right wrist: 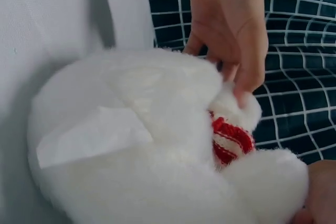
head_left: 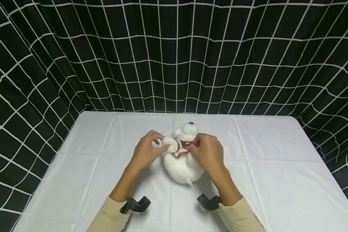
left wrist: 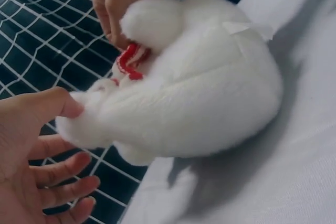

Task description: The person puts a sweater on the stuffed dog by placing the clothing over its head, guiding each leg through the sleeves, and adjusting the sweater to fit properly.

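A white plush bear (head_left: 181, 169) with a dark nose lies on the white-covered table, its head toward the far side. Round its neck is a knitted scarf (right wrist: 231, 141) in red and white, with some green showing from above. My left hand (head_left: 146, 149) pinches a white paw of the bear between thumb and forefinger; its other fingers are spread in the left wrist view. At the neck's right side, my right hand (head_left: 210, 153) pinches the scarf, fingers curled and fingertips mostly hidden. Bulky white fur (left wrist: 210, 87) blocks much of the scarf in both wrist views.
White cloth (head_left: 104, 180) covers the table. Behind and beside it hangs a black curtain (head_left: 168, 64) with a white grid. Dark wrist mounts (head_left: 139, 204) sit at both cuffs. A white fabric tag (right wrist: 94, 137) sticks out from the bear's rear.
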The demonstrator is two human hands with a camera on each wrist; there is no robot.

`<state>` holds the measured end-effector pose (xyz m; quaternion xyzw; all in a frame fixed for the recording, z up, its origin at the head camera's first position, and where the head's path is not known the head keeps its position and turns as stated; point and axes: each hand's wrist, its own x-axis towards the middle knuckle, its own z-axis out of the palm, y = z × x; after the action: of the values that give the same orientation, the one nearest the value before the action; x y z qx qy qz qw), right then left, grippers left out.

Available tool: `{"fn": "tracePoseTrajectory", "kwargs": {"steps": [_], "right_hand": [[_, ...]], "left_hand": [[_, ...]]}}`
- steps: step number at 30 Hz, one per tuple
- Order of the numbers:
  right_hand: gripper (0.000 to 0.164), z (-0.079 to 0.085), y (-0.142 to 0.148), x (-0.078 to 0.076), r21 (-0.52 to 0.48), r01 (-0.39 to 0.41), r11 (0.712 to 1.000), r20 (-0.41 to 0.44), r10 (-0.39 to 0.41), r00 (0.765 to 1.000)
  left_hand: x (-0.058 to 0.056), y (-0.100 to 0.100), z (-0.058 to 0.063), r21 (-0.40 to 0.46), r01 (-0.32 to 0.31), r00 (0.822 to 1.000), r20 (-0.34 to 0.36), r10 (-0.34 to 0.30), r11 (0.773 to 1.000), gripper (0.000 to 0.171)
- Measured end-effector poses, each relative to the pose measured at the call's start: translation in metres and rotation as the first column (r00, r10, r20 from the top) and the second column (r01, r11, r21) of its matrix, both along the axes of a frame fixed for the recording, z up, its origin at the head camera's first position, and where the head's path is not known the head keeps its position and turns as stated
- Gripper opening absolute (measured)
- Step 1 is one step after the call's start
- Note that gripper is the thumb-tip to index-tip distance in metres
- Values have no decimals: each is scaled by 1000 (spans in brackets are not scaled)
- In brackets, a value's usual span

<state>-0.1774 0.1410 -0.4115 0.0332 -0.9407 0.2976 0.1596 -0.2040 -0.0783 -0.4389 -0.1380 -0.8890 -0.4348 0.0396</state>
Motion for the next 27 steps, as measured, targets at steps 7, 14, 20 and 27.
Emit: {"fn": "tracePoseTrajectory", "kwargs": {"steps": [7, 14, 20, 27], "right_hand": [[5, 3, 6, -4, -194, -209, 959, 57, 223, 973], [11, 14, 22, -6, -311, -245, 918, 93, 286, 954], [11, 15, 26, -7, -282, -240, 929, 75, 271, 960], [14, 8, 9, -3, -171, -345, 923, -10, 348, 937]], "left_hand": [[-1, -2, 3, 46, 95, 995, -35, -94, 994, 39], [3, -1, 9, 46, 234, 967, -119, -227, 971, 40], [-1, -16, 12, 148, 213, 977, -42, -209, 966, 31], [-4, -33, 17, 223, 202, 951, 187, -245, 954, 19]]}}
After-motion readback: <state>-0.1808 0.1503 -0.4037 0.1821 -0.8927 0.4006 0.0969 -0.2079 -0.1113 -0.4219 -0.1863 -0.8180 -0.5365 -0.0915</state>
